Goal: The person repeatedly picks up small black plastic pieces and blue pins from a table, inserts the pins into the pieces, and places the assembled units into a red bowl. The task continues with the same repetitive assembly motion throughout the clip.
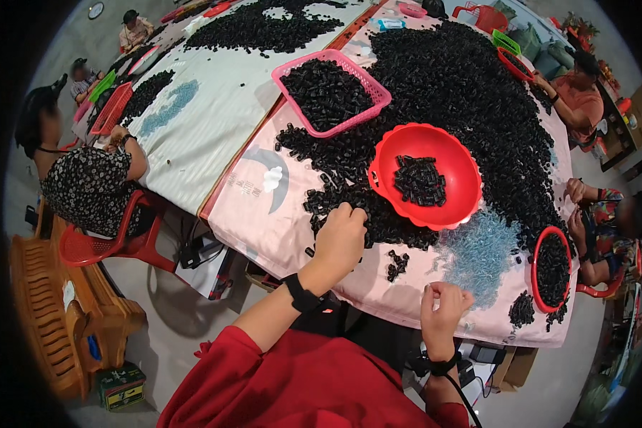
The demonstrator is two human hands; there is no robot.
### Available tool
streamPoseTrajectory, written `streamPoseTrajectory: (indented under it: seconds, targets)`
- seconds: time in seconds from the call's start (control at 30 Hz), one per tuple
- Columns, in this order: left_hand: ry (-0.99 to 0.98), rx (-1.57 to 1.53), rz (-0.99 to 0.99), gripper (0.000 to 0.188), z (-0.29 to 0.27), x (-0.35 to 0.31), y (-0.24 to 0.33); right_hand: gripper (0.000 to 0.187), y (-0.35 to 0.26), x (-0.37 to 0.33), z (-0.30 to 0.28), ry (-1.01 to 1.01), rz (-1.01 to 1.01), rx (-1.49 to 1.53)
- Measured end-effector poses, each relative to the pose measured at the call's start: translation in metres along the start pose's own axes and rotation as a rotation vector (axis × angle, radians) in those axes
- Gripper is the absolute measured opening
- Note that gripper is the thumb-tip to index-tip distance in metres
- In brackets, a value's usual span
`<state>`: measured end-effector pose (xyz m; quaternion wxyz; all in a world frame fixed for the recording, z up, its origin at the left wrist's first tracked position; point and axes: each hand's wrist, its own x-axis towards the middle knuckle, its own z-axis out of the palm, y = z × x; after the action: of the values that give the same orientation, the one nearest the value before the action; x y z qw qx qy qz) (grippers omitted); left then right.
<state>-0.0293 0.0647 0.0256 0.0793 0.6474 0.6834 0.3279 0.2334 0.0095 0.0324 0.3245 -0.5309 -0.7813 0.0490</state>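
My left hand [340,241] is at the near edge of a spread of small black cylindrical plastic parts [464,78], its fingers curled together among them. Whatever they grip is hidden. Close to the table's front edge, my right hand [444,312] is closed in a pinch beside a heap of small clear bluish pieces [481,257]. Too little shows to name anything between its fingers. Between my hands lies a small cluster of black parts [397,265]. Beyond them stands a red scalloped bowl [465,171] with some black parts in its bottom.
A pink basket [380,96] full of black parts stands behind the bowl. At right is a red oval basket [535,274] of parts. Co-workers sit along both sides, one at left on a red chair [96,246]. A wooden bench [50,314] stands at lower left.
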Motion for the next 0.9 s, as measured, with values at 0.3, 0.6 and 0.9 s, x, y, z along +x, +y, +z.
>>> streamPoseTrajectory:
  seconds: [0.3, 0.6, 0.9]
  targets:
    - [-0.054, -0.016, 0.079, 0.017, 0.003, -0.014, 0.005, 0.022, 0.004, -0.005, 0.001, -0.015, 0.018, 0.011]
    - [0.06, -0.117, 0.068, 0.015, -0.005, -0.023, 0.013, 0.022, 0.007, -0.009, 0.001, 0.02, 0.041, 0.009]
    - [0.011, 0.02, 0.199, 0.008, 0.035, -0.009, 0.04, 0.026, 0.005, -0.008, 0.0, 0.034, 0.014, -0.013]
